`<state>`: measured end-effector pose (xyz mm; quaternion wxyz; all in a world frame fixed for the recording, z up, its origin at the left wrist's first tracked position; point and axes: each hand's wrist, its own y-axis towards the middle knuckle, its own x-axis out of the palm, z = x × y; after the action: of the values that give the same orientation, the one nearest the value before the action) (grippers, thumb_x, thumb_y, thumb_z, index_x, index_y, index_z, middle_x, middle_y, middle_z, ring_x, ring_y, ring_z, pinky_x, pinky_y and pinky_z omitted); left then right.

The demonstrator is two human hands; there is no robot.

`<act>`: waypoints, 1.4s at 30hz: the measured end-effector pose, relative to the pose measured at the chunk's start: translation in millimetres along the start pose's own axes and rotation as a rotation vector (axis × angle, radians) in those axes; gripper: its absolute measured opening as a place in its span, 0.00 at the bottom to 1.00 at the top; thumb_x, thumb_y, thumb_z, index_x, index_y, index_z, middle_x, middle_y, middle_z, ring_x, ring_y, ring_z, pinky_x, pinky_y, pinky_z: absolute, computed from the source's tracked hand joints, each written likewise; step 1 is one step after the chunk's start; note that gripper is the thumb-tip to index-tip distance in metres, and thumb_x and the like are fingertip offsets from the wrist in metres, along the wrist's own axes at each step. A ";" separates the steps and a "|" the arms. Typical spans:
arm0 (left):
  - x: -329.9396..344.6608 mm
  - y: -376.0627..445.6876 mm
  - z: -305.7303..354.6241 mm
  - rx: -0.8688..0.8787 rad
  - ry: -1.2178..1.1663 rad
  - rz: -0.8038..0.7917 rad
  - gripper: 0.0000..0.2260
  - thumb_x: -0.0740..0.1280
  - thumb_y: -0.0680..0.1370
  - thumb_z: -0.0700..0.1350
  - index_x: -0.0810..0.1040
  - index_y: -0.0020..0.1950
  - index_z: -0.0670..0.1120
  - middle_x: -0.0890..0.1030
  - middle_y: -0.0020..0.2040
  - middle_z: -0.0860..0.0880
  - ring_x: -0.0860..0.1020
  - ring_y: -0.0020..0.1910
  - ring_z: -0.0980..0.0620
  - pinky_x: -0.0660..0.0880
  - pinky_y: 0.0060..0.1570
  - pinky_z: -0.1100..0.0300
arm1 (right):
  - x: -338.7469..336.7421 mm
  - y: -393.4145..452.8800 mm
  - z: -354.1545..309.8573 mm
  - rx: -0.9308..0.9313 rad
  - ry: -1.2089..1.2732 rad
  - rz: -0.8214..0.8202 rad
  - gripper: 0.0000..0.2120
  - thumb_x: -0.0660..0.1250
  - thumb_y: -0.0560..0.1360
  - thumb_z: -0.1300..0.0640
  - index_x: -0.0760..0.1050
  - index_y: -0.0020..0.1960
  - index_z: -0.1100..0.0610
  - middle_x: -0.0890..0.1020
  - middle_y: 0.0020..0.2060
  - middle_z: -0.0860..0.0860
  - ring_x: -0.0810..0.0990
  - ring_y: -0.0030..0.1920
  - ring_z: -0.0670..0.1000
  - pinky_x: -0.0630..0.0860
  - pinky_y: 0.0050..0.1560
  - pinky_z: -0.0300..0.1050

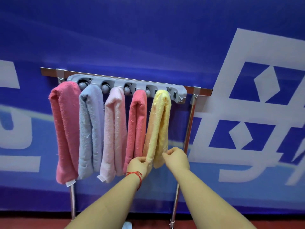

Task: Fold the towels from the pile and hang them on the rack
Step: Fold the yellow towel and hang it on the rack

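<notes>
A grey rack [178, 92] with round holders runs across a metal frame. Several folded towels hang from it side by side: a deep pink towel [65, 129], a grey-blue towel [91, 129], a pale pink towel [114, 129], a second deep pink towel [137, 126] and a yellow towel [159, 126] at the right end. My left hand [137, 166] pinches the lower left edge of the yellow towel. My right hand [177, 157] pinches its lower right edge. A red string bracelet circles my left wrist.
The frame's right metal post [189, 126] stands just right of my right hand, the left post [72, 202] below the first towel. A blue banner [148, 38] with white shapes hangs close behind. A red floor strip [33, 223] lies below.
</notes>
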<state>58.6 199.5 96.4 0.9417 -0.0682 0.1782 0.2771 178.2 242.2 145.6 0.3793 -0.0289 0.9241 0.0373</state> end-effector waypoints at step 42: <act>52.3 -128.0 -447.2 -0.703 0.133 -0.305 0.14 0.67 0.75 0.38 0.77 0.61 0.39 0.80 0.57 0.41 0.78 0.56 0.46 0.70 0.55 0.63 | 322.2 -183.3 303.8 0.496 -0.100 -0.716 0.17 0.66 0.74 0.52 0.72 0.61 0.53 0.79 0.52 0.48 0.79 0.51 0.49 0.74 0.50 0.40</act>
<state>36.4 16.7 -334.0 0.8777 -0.4303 0.1207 0.1731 176.5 79.3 -305.0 0.4080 -0.2537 0.8172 -0.3185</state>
